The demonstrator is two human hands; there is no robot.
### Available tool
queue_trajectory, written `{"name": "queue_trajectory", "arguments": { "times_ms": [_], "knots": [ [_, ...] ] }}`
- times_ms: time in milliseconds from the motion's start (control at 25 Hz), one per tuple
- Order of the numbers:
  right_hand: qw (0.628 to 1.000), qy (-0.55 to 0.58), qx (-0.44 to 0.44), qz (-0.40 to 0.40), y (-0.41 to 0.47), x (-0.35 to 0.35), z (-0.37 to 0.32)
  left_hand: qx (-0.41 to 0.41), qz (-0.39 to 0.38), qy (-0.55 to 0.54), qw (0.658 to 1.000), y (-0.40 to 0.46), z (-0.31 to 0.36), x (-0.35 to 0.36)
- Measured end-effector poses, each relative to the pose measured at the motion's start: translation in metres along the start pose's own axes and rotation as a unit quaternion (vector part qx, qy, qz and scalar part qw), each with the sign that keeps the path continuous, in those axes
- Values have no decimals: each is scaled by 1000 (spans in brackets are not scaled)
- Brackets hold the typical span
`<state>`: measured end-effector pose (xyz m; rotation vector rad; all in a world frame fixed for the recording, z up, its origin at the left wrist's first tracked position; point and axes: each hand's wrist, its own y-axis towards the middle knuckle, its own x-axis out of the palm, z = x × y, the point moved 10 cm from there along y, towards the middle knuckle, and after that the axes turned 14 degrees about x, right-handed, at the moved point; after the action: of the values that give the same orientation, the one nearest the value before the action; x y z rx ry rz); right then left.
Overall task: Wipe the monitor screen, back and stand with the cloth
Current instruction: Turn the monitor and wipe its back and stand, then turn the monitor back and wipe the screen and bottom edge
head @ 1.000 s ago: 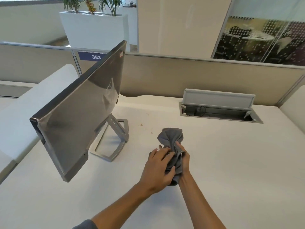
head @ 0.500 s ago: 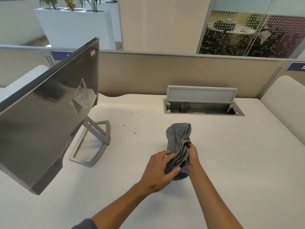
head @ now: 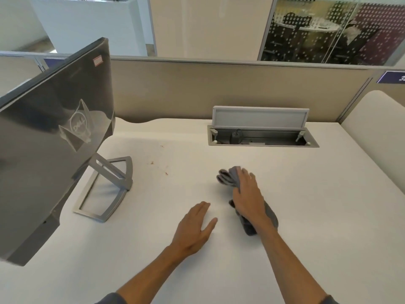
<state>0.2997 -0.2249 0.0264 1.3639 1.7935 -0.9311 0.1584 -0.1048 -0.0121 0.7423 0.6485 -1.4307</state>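
The monitor (head: pixel 50 137) stands at the left of the white desk (head: pixel 328 216) with its dark glossy back toward me; the screen side is hidden. Its silver stand (head: pixel 105 189) rests on the desk below it. A bunched grey cloth (head: pixel 225 177) lies on the desk right of centre. My right hand (head: pixel 247 196) lies on top of the cloth with fingers stretched out, pressing it down. My left hand (head: pixel 196 227) is flat and holds nothing, just left of the cloth and apart from it.
An open cable hatch (head: pixel 263 137) with a raised lid sits in the desk behind the cloth. A beige partition (head: pixel 219 91) runs along the back edge. Small brown specks (head: pixel 163 161) mark the desk near the stand. A padded side panel (head: pixel 377 119) borders the right.
My left hand has let go of the cloth and moved left. My right hand has laid the cloth on the desk and spread over it. My view shifted right.
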Motion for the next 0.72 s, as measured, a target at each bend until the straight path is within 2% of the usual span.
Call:
{"name": "queue_trajectory", "arguments": {
  "times_ms": [80, 160, 280, 400, 480, 560, 720],
  "knots": [
    [984, -164, -34, -63, -6, 40, 7, 11, -16, 85, 996, -1, -15, 1],
    [971, -217, -49, -89, -12, 58, 15, 28, -40, 138, 989, -2, -22, 6],
    [981, -182, -65, -3, -7, 39, 14, 22, -36, 157, 987, -6, -28, 4],
    [978, -194, -61, -38, -12, 52, 24, 19, -45, 149, 988, -8, -27, -1],
    [977, -203, -52, -44, -13, 55, 25, 30, -5, 137, 990, -5, -17, -22],
    [981, -186, -54, -13, -16, 44, 9, 46, 45, 135, 989, -3, -2, -51],
    [994, -33, -68, 75, -46, 4, -47, 115, 108, 178, 971, -8, 43, -119]
  ]
}}
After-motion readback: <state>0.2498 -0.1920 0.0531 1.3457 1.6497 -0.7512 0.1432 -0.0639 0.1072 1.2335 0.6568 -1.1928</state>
